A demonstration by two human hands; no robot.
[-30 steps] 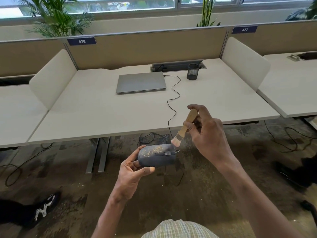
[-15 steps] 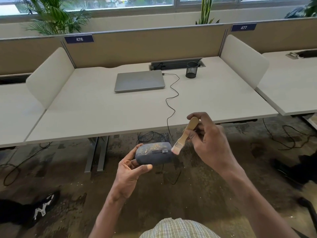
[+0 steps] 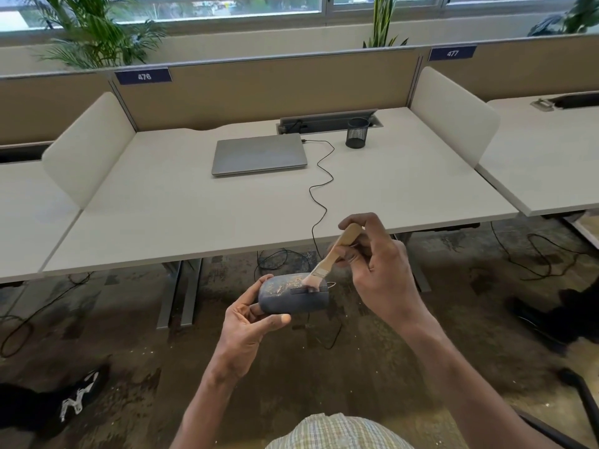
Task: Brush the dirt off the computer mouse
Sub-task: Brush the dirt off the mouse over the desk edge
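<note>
The left hand (image 3: 249, 322) grips the mouse (image 3: 293, 294) from its near end, thumb curled under the front side and fingers wrapped round the back, holding it in the air above the floor, in front of the desk (image 3: 162, 205) edge. The mouse is grey-blue, lying lengthwise left to right, its top strewn with yellowish dirt (image 3: 282, 285). The right hand (image 3: 376, 264) pinches the wooden handle of a brush (image 3: 334, 254) between thumb and curled fingers; the brush slants down to the left and its pale bristles touch the mouse's top near the right end.

A thin black cable (image 3: 321, 189) runs from the laptop (image 3: 259, 153) across the desk and drops over the edge just behind the right hand. The closed grey laptop lies toward the back of the desk, a black mesh cup (image 3: 357, 132) to its right, beside a cable tray (image 3: 327, 119). White side panels (image 3: 87, 147) flank the desk; a tan partition behind carries labels 476 and 477. Loose cables (image 3: 278, 257) lie on the mottled floor (image 3: 129, 367) under the desk. A black shoe (image 3: 77, 396) shows at lower left, plants (image 3: 94, 30) along the window.
</note>
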